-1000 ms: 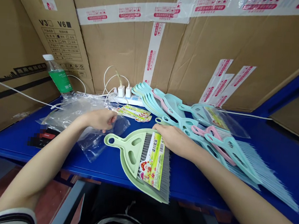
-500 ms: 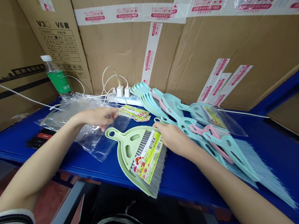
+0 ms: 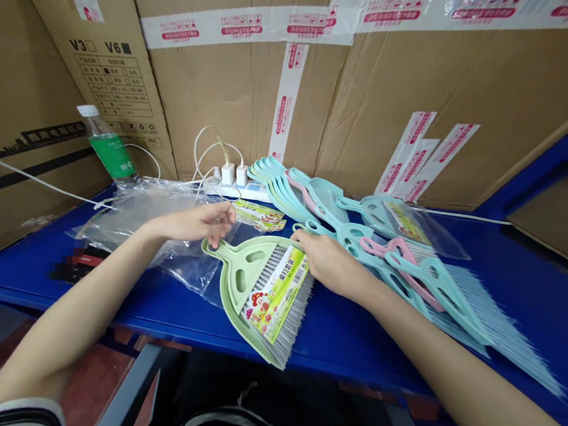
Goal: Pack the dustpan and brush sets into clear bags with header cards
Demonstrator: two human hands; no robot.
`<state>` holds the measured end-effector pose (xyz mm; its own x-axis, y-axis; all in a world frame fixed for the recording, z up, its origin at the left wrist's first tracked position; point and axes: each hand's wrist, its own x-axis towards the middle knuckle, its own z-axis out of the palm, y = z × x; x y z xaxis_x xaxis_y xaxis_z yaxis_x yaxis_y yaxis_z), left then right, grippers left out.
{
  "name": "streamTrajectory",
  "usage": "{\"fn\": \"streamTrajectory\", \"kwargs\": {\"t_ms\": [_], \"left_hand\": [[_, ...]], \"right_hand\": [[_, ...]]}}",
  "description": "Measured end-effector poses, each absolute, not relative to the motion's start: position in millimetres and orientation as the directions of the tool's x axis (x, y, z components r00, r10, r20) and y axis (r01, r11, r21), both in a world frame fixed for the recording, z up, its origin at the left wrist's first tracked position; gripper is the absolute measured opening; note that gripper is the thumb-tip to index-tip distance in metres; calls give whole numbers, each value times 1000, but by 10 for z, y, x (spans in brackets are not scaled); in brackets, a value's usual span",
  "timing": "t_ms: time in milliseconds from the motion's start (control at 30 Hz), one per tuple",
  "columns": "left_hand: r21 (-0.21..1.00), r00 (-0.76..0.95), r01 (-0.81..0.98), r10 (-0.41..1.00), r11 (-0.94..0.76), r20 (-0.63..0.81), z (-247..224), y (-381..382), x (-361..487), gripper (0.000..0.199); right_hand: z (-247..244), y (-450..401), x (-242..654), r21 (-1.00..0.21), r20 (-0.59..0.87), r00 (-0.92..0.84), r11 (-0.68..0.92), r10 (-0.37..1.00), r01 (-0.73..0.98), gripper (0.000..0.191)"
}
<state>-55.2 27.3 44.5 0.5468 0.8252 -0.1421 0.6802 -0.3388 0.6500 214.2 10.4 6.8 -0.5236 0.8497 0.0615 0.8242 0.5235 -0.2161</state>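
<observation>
Green dustpan-and-brush set (image 3: 253, 273) nearest of all, between the two hands and a little closer to the body than either. Handle end toward the left hand, grey bristles (image 3: 291, 326) fanned out below the right. Printed label (image 3: 276, 298), yellow-green with mushroom drawings, across the bristles. Can't tell from here whether the set lies flat or is tipped up.

Right hand (image 3: 327, 256): grasping the set's upper edge, fingers bent over it. Left hand (image 3: 206, 223): fingers parted and loosely bent, not closed round anything; fingertips at the set's handle end, contact unclear to me.

Blue table (image 3: 165, 319) under all this. Black-and-red object (image 3: 83, 265) beside the left forearm, too blurred to name. Clear plastic bags (image 3: 139, 217), crumpled, under and beyond the left hand.

Just past the left hand's fingers, loose label cards (image 3: 268, 218), overlapping. Beyond and outward of the right hand, a heap of teal pieces (image 3: 354, 231), handles overlapping, some pink among them; one bagged set (image 3: 412, 225) at its back.

Farther than both hands: power strip (image 3: 253, 189) with white plugs (image 3: 228, 173); green-labelled bottle (image 3: 113, 155), tilted, off beyond the left hand. Last, cardboard (image 3: 235, 89) with printed tape (image 3: 250, 28).
</observation>
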Motion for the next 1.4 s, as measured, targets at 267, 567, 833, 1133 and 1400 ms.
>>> {"fn": "streamTrajectory", "kwargs": {"t_ms": [267,567,833,1133,1400], "left_hand": [[-276,11,961,999,4,53,576,312,-664,39],[-322,51,944,995,-76,-85,538,318,-637,38],[-22,222,973,960,-229,-170,557,328,-652,31],[343,293,919,919,-195,-262,551,281,-663,27],[470,301,873,904,-134,-302,529,311,-699,33]], "right_hand": [[75,98,2126,-230,51,-510,507,859,831,34],[44,119,2149,-239,77,-519,521,851,819,32],[55,118,2119,-238,72,-484,486,872,841,30],[-19,143,2134,-255,106,-477,488,872,835,30],[-64,180,2172,-307,166,-493,520,854,797,25]]}}
